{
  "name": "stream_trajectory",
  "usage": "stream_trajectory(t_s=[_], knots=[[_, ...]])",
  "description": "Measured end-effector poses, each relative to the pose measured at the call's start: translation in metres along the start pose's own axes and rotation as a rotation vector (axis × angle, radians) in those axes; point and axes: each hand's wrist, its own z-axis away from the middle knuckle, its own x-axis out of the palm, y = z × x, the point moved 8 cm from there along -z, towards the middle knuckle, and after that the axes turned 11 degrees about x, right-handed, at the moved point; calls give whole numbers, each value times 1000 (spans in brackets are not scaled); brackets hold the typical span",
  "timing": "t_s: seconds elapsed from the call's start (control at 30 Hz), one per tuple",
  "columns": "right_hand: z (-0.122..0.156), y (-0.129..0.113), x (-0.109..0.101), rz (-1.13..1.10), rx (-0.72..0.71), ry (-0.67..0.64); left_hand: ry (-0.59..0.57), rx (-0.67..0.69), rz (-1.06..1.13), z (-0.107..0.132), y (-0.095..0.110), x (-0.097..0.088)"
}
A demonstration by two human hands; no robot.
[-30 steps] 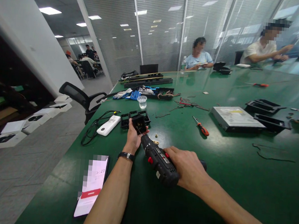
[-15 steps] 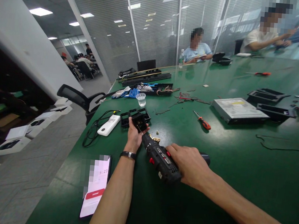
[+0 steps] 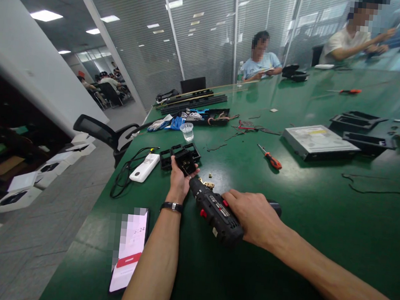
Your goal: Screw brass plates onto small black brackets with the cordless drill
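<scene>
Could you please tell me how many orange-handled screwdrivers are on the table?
2: a near screwdriver left of the silver box, and a far screwdriver beyond that box. More may be hidden.

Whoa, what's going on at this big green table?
Somebody's right hand grips a black power drill, its front end pointed at a small black plastic part in the left hand. Whether they touch is too small to tell. Brass-coloured pieces lie on the table nearby, and a screwdriver lies farther off.
</scene>
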Motion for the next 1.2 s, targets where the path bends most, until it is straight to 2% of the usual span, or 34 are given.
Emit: stream_trajectory(t_s=[0.37, 1.0, 1.2], knots=[[0, -1, 1, 6, -10, 2, 37, -16, -6, 0, -1, -1], [2, -1, 1, -3, -14, 26, 10, -5, 7, -2, -2, 0], [1, -2, 0, 5, -31, 35, 47, -12, 19, -2, -3, -3]])
